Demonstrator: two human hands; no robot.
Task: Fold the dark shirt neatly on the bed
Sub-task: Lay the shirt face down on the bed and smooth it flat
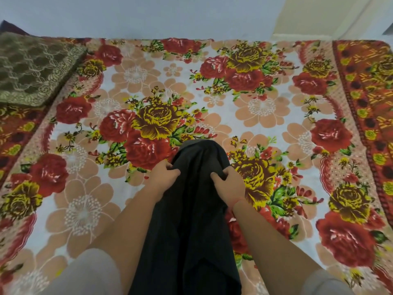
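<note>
A pale blue wall ran along the top, with a cream wall at the upper right. A flowery red bed cover filled the middle, and a folded brown blanket lay upper left.

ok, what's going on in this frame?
A person is at the bed with the dark shirt in both hands. The left hand and right hand each grip a side of the fabric near its far end. The shirt is bunched into a long narrow strip between the arms, over the floral bedspread, with no neat fold made yet. A folded olive patterned cloth lies at the far left corner.
</note>
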